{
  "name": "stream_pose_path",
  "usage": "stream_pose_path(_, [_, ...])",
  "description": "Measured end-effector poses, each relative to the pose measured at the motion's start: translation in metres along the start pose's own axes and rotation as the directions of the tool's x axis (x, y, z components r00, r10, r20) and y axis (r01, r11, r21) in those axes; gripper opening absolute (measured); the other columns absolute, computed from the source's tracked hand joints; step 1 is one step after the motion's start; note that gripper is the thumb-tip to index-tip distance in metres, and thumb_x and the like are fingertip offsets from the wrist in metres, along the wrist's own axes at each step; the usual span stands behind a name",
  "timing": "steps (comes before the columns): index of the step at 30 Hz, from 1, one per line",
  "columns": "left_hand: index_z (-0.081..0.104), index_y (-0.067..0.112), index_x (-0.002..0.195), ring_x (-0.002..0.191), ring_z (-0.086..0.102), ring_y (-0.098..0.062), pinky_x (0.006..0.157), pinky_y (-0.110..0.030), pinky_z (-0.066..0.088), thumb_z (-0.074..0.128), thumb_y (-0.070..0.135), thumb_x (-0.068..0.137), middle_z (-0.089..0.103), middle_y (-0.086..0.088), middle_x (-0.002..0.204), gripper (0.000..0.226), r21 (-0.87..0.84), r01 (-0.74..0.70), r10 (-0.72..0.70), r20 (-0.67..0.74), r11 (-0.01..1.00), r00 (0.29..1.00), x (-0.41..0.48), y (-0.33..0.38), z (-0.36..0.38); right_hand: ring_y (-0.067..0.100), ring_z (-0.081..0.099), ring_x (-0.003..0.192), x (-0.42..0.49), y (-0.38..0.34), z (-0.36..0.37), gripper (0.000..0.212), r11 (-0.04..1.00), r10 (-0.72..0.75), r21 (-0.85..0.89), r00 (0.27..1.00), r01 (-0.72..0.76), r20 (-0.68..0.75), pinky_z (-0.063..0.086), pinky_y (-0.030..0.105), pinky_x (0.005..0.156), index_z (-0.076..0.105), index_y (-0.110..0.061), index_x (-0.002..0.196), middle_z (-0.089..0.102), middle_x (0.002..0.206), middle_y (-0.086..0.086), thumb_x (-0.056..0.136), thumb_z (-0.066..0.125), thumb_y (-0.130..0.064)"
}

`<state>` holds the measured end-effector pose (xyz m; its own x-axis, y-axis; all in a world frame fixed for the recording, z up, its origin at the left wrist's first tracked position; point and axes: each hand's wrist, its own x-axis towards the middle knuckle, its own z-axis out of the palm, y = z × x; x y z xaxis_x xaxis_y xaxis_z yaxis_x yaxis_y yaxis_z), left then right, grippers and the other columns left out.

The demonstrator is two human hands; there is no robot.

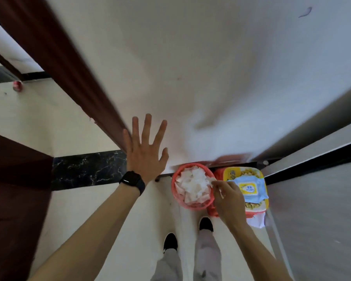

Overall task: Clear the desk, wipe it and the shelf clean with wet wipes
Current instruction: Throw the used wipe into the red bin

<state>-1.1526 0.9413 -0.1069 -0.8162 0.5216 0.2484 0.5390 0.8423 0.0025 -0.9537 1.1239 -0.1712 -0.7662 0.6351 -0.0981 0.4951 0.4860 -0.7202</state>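
The left hand [145, 151] is raised with its palm toward the white wall [190, 57], fingers spread wide and straight, its grip fully open and empty; a dark watch [132, 182] sits on the wrist. The little-finger side lies just beside the edge of a dark red-brown door frame [55, 57]. The right hand [229, 201] reaches down over the rim of a red basket [173, 189], its grip pinched closed on a small white scrap, apparently a used wipe [212, 181], held above the basket's right edge.

The basket stands on the pale floor [142, 230] against the wall and is heaped with crumpled white wipes [193, 184]. Touching its right side is a yellow and red box [251, 173], and a blue pack of wet wipes [249, 188] lies on top of it.

A black marbled skirting [85, 171] runs along the wall's foot. The person's two black shoes [170, 241] stand close to the basket. A grey panel [322, 209] closes the right side, leaving a narrow strip of floor.
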Motion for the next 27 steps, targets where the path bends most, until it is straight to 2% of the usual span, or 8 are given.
stream_pose_path(3, [0.005, 0.032, 0.158, 0.15, -0.007, -0.042, 0.116, -0.067, 0.003, 0.049, 0.049, 0.09, -0.012, -0.007, 0.165, 0.082, 0.028, 0.053, -0.053, -0.018, 0.998, 0.998, 0.032, -0.002, 0.016, 0.024, 0.056, 0.123, 0.044, 0.038, 0.044, 0.038, 0.985, 0.096, -0.168, 0.938, -0.042, 0.333, 0.046, 0.028, 0.095, 0.063, -0.023, 0.131, 0.059, 0.134, 0.002, 0.095, 0.058, -0.015])
stream_pose_path(5, [0.002, 0.031, 0.158, 0.15, -0.01, -0.042, 0.117, -0.067, 0.001, 0.045, 0.052, 0.092, -0.013, -0.008, 0.165, 0.082, 0.05, 0.104, -0.106, 0.03, 0.993, 0.994, 0.046, -0.002, 0.024, 0.026, 0.038, 0.142, 0.061, 0.068, 0.063, 0.057, 0.939, 0.203, -0.344, 0.782, 0.015, 0.59, 0.039, 0.035, 0.111, 0.046, -0.025, 0.147, 0.036, 0.157, 0.004, 0.091, 0.055, -0.022])
stream_pose_path(8, [0.0, 0.029, 0.158, 0.149, -0.01, -0.045, 0.116, -0.068, 0.001, 0.043, 0.053, 0.092, -0.018, -0.008, 0.163, 0.083, 0.087, 0.149, -0.156, 0.088, 0.985, 0.984, 0.058, 0.001, 0.034, 0.024, 0.046, 0.137, 0.075, 0.096, 0.068, 0.068, 0.905, 0.241, -0.41, 0.656, 0.115, 0.715, 0.043, 0.033, 0.106, 0.049, -0.023, 0.143, 0.046, 0.152, 0.004, 0.081, 0.036, -0.046])
stream_pose_path(10, [-0.002, 0.028, 0.158, 0.149, -0.012, -0.045, 0.117, -0.067, 0.0, 0.042, 0.053, 0.092, -0.024, -0.007, 0.16, 0.084, 0.089, 0.194, -0.202, 0.102, 0.977, 0.974, 0.058, 0.008, 0.033, 0.023, 0.043, 0.139, 0.084, 0.09, 0.055, 0.071, 0.912, 0.196, -0.378, 0.641, 0.158, 0.742, 0.04, 0.032, 0.109, 0.048, -0.022, 0.144, 0.043, 0.153, 0.001, 0.081, 0.029, -0.049])
stream_pose_path(13, [-0.004, 0.03, 0.158, 0.15, -0.011, -0.04, 0.118, -0.064, 0.007, 0.048, 0.047, 0.09, -0.025, -0.007, 0.161, 0.087, 0.048, 0.198, -0.203, 0.144, 0.979, 0.969, 0.054, 0.018, 0.017, 0.026, 0.044, 0.138, 0.103, 0.049, 0.021, 0.047, 0.923, 0.081, -0.321, 0.709, 0.211, 0.7, 0.037, 0.035, 0.112, 0.056, -0.027, 0.136, 0.051, 0.146, 0.0, 0.091, 0.045, -0.031])
stream_pose_path(18, [-0.001, 0.034, 0.157, 0.153, 0.001, -0.031, 0.119, -0.057, 0.017, 0.05, 0.035, 0.092, -0.004, -0.006, 0.166, 0.083, -0.068, 0.398, -0.36, 0.309, 0.915, 0.88, 0.015, 0.021, -0.031, 0.015, 0.03, 0.146, 0.126, -0.081, -0.043, 0.035, 0.798, -0.366, -0.138, 0.654, 0.587, 0.662, 0.024, 0.029, 0.117, 0.061, -0.03, 0.133, 0.051, 0.144, -0.011, 0.099, 0.054, -0.032])
stream_pose_path(22, [0.012, 0.03, 0.157, 0.153, -0.007, -0.02, 0.123, -0.05, 0.003, 0.043, 0.034, 0.098, 0.004, 0.002, 0.166, 0.067, -0.123, 0.677, -0.607, 0.349, 0.726, 0.714, -0.052, 0.012, -0.089, 0.005, 0.027, 0.145, 0.103, -0.196, -0.066, 0.03, 0.591, -0.654, 0.074, 0.423, 0.803, 0.627, 0.022, 0.021, 0.113, 0.064, -0.037, 0.127, 0.05, 0.138, -0.023, 0.099, 0.055, -0.035])
stream_pose_path(27, [0.02, 0.035, 0.155, 0.153, -0.001, -0.018, 0.124, -0.046, -0.001, 0.037, 0.046, 0.1, 0.008, 0.006, 0.166, 0.059, -0.1, 0.876, -0.818, 0.322, 0.472, 0.477, -0.19, 0.003, -0.153, 0.018, 0.046, 0.136, 0.019, -0.305, -0.054, 0.025, 0.351, -0.811, 0.345, 0.099, 0.87, 0.576, 0.031, 0.027, 0.112, 0.072, -0.029, 0.117, 0.064, 0.132, -0.007, 0.096, 0.059, -0.032])
